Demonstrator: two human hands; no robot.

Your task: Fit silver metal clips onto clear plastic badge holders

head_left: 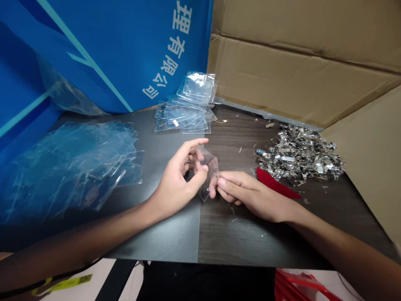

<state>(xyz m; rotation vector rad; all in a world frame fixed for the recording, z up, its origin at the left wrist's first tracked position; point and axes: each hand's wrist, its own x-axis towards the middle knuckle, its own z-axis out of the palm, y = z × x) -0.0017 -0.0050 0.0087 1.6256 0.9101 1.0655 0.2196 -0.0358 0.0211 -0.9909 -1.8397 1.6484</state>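
Over the middle of the table, my left hand (177, 179) grips a clear plastic badge holder (205, 194) between thumb and fingers. Small punched holes show along the holder's right edge, which faces my other hand. There my right hand (250, 192) pinches a small metal piece (219, 176), apparently a badge clip, against that edge. Fingertips hide most of it, so I cannot tell whether it is fastened to the holder. Metal badge clips (303, 156) lie heaped to the right of my right hand.
Loose clear holders (90, 163) spread over the table's left side; another stack of holders (191, 106) lies at the back. A dark red piece (275, 184) sits by the clips. A blue printed panel (119, 50) and cardboard (282, 71) wall off the back.
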